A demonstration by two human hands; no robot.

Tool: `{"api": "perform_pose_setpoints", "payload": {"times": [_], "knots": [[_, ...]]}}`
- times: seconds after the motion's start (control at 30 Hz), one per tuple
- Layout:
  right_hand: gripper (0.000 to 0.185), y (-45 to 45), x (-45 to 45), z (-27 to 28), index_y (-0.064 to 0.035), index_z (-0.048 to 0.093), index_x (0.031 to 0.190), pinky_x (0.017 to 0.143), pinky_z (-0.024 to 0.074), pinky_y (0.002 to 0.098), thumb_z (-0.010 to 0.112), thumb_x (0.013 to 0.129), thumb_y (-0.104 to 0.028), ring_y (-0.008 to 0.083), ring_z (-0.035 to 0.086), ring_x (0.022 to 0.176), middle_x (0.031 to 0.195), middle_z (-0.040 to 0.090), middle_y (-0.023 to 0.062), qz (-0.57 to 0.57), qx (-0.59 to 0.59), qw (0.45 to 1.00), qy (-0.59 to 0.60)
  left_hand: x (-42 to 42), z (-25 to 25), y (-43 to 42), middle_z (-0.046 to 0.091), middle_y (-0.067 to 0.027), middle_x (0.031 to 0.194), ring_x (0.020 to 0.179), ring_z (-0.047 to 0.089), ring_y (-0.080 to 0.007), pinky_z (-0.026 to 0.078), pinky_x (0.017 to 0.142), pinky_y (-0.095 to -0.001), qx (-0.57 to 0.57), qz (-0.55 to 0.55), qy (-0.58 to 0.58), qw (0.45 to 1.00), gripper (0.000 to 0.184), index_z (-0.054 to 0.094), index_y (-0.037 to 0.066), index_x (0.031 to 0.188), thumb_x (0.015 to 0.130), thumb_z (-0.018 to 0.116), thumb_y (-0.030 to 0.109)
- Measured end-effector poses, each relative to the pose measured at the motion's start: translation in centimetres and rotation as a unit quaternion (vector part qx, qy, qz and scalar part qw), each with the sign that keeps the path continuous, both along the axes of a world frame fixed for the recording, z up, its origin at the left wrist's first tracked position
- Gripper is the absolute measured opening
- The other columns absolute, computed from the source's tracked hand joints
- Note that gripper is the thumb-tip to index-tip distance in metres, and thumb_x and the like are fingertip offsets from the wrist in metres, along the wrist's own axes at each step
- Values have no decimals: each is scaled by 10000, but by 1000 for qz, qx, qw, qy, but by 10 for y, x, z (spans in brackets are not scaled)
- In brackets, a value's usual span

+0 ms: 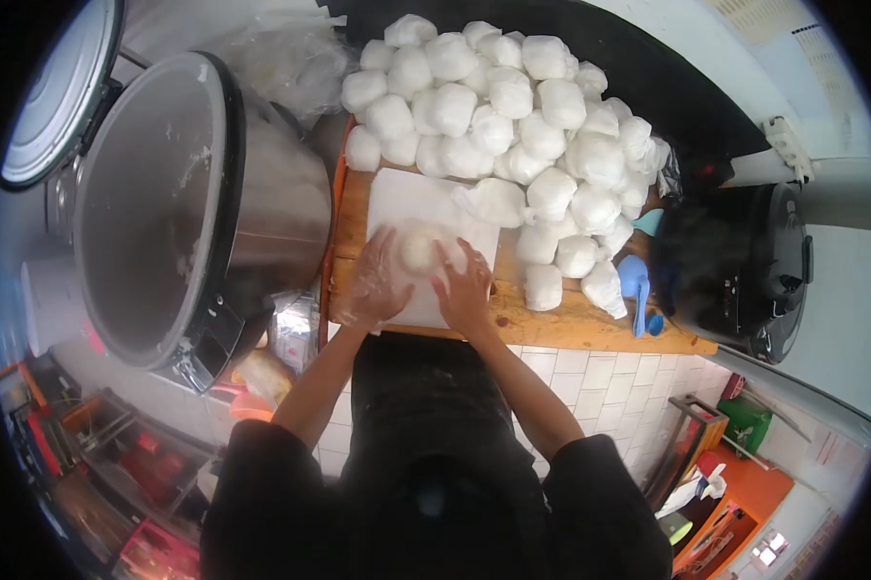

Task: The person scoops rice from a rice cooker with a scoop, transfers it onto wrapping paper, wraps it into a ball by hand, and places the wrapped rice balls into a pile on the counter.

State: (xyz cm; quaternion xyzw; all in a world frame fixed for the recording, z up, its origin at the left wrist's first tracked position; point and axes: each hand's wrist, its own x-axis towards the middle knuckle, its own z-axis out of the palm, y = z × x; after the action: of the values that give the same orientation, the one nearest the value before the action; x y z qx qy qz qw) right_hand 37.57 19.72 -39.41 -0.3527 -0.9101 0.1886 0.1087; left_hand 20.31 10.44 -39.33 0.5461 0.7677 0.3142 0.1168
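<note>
A rounded white mound that looks like cooked rice (419, 253) sits on a stack of white paper sheets (402, 198) on the wooden table. My left hand (376, 282) lies at the left side of the paper, fingers stretched out, with what looks like a clear plastic glove over it. On the other side, my right hand (463, 288) has its fingers extended along the mound's right edge; whether they press on it I cannot tell. Just beyond the paper, a wrapped white packet (498, 202) lies at the front of a large heap of similar packets (542, 130).
To the left stands a big steaming metal pot (155, 208) with an open lid (63, 87). A black cooker (735, 261) is at the right. A blue scoop (635, 280) lies near the wooden table's (551, 329) front edge. Clear plastic bags (286, 63) are behind the pot.
</note>
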Motion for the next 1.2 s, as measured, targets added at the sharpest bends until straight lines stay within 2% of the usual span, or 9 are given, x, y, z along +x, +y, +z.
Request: {"api": "perform_pose_setpoints", "payload": {"times": [0.1,0.4,0.47,0.7,1.03,1.07,1.1,1.13,1.2], "knots": [[637,-19,29,-21,-147,390,1522,1076,254,588,609,944,-303,407,371,1330,1473,384,173,-224,-37,974,4,-3,-21,-19,291,-185,1578,1469,260,-312,211,1210,-380,-113,-66,71,989,946,269,-77,1504,853,659,488],[270,-23,53,-49,-191,750,1085,991,341,518,749,842,-310,293,535,1136,1227,603,-13,-136,96,981,101,5,-35,-33,359,-173,1535,1452,277,-325,214,1209,-411,-15,-9,-106,994,843,399,-39,1439,818,707,441],[227,-17,54,-45,-193,768,1008,986,350,502,772,816,-313,283,552,1110,1173,625,-30,-162,105,976,98,11,-40,-49,455,-171,1447,1387,364,-342,293,1153,-448,-35,-50,71,996,700,527,8,1331,791,736,402],[124,-7,37,-13,-148,750,812,980,386,471,825,749,-226,282,583,1065,1143,640,-21,-225,135,963,64,35,-13,-52,527,-155,1349,1274,468,-356,373,1061,-466,-39,-70,78,994,592,606,20,1210,769,753,387],[467,31,63,-60,-96,529,1335,903,495,354,648,885,-59,202,578,1065,1239,571,62,-126,-147,949,251,47,-56,-57,586,-136,1255,1163,560,-359,410,1021,-528,91,9,-113,989,535,607,95,1223,837,700,453],[426,41,63,-60,-62,524,1339,903,511,358,610,922,-54,200,568,1104,1291,534,78,-249,-486,761,350,34,-96,-60,570,-153,1281,1195,547,-374,408,1043,-536,227,-28,-494,839,523,597,106,1241,858,683,453],[392,64,83,-81,-27,512,1337,965,499,403,578,952,-57,215,544,1171,1323,505,97,-205,-529,772,286,24,-124,-66,554,-171,1306,1227,535,-388,406,1064,-543,391,-99,-740,537,512,587,117,1258,879,667,452],[377,53,79,-48,-15,519,1328,1042,460,425,585,962,-74,241,516,1244,1320,521,124,-172,-475,824,258,20,-154,-68,538,-188,1332,1259,522,-402,403,1086,-551,442,-142,-774,431,501,577,128,1276,900,650,452],[410,40,55,-22,-24,514,1340,1043,459,423,600,945,-96,249,518,1245,1329,518,133,-38,-325,931,162,5,-181,-66,550,-166,1332,1193,572,-339,459,1017,-517,401,-79,-643,648,436,557,74,1303,949,609,323]]}}
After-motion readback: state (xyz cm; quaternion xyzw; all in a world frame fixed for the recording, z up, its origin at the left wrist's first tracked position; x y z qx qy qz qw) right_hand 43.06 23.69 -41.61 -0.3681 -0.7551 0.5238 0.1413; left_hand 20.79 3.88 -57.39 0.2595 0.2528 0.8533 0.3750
